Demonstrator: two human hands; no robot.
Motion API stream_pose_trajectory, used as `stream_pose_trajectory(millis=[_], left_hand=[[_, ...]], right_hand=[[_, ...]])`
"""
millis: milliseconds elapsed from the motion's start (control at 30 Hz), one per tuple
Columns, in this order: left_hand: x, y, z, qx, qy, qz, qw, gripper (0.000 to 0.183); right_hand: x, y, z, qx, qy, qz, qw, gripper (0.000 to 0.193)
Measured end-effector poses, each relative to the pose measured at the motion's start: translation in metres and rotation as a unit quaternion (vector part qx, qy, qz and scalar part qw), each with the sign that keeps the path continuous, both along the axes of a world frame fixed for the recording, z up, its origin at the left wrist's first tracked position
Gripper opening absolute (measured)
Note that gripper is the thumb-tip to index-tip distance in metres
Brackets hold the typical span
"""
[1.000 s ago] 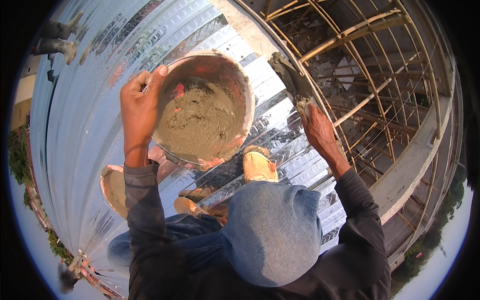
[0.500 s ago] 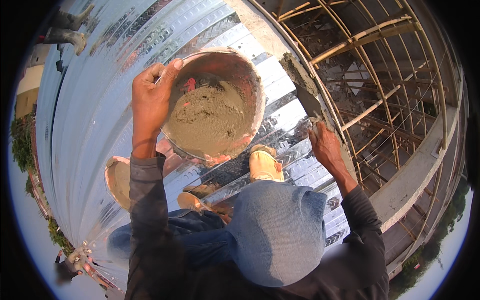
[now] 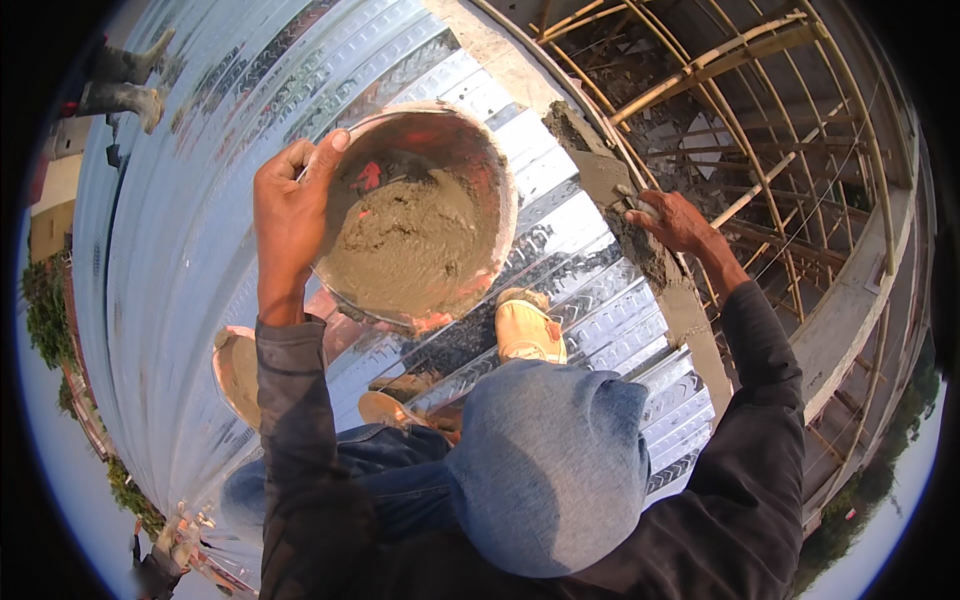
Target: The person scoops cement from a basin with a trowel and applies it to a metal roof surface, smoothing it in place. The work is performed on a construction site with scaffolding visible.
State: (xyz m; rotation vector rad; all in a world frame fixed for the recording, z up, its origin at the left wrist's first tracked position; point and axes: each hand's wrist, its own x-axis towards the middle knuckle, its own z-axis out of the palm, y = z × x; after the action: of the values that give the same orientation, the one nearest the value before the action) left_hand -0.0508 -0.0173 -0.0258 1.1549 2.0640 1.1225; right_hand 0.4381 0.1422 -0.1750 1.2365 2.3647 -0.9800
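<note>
My left hand (image 3: 290, 205) is closed round the rim of a round bucket (image 3: 478, 138), its thumb hooked over the edge. The bucket tilts toward me, and wet grey mortar (image 3: 420, 245) fills its lower part, with a small red piece showing at the far side. On the right, my right hand (image 3: 682, 220) is closed round the handle of a trowel (image 3: 603, 180). The trowel blade lies against the narrow concrete edge (image 3: 690, 315), amid fresh mortar (image 3: 645, 250). Mortar smears hide part of the blade's outline.
Ribbed shiny metal sheeting (image 3: 560, 225) lies under my yellow boot (image 3: 530, 330). A second bucket (image 3: 221, 365) stands by my left forearm. Beyond the edge is a drop with bamboo scaffolding (image 3: 740, 130). Another person's boots (image 3: 125, 100) show far left; someone else (image 3: 165, 555) is lower left.
My right hand has moved outward and farther along the edge, with the trowel turned across it. Mortar now lies spread along the edge nearer me. My left hand keeps its hold on the bucket.
</note>
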Motion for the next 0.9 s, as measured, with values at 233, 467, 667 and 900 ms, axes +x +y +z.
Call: stream_pose_trajectory(millis=[233, 467, 667, 900], left_hand=[[0.003, -0.001, 0.003, -0.013, -0.010, 0.029, 0.999, 0.052], [0.000, 0.002, 0.003, -0.028, -0.011, 0.031, 0.999, 0.051], [-0.003, 0.001, 0.002, -0.010, -0.006, 0.018, 1.000, 0.053], [0.010, -0.001, 0.008, -0.006, 0.004, 0.017, 1.000, 0.058]], right_hand=[[-0.012, 0.036, -0.007, -0.003, 0.016, 0.045, 0.999, 0.065], [-0.019, 0.039, -0.004, -0.007, 0.005, 0.079, 0.997, 0.068], [-0.007, 0.022, 0.005, 0.049, -0.058, 0.127, 0.989, 0.055], [0.016, -0.028, 0.050, 0.274, 0.049, -0.055, 0.959, 0.031]])
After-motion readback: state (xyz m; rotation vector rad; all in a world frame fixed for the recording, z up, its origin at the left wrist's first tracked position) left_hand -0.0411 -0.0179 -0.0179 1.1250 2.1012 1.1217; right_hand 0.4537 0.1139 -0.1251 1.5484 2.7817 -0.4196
